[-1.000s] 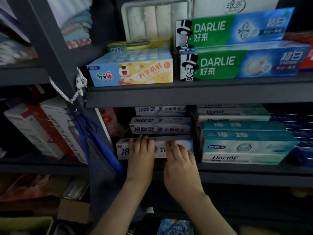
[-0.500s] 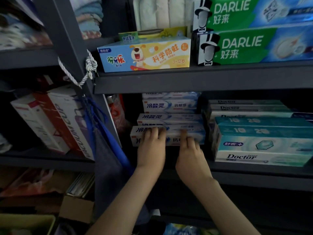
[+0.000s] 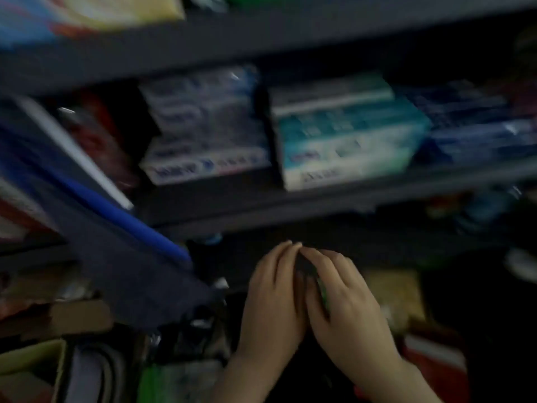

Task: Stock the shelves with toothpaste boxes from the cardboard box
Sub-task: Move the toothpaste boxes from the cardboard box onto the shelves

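The view is blurred by motion. A stack of white-and-blue toothpaste boxes (image 3: 203, 126) lies on the dark shelf (image 3: 319, 205), the lowest box (image 3: 209, 167) foremost. Beside it on the right stand teal-and-white boxes (image 3: 343, 141) and dark blue boxes (image 3: 476, 132). My left hand (image 3: 273, 301) and right hand (image 3: 345, 303) hang below the shelf edge, side by side, fingers nearly straight and fingertips meeting. Neither grips a box. A green sliver (image 3: 324, 295) shows under my right thumb; what it is stays unclear.
A dark blue bag with a bright blue strap (image 3: 122, 216) hangs at the left from the shelf post. Below lie cardboard pieces (image 3: 81, 315), a green packet (image 3: 162, 382) and a tan item (image 3: 398, 292). The upper shelf carries a yellow-and-blue box (image 3: 87, 13).
Both hands have left the white-and-blue box on the shelf and dropped below the shelf edge, coming together. The camera has swung downward, blurring the view.
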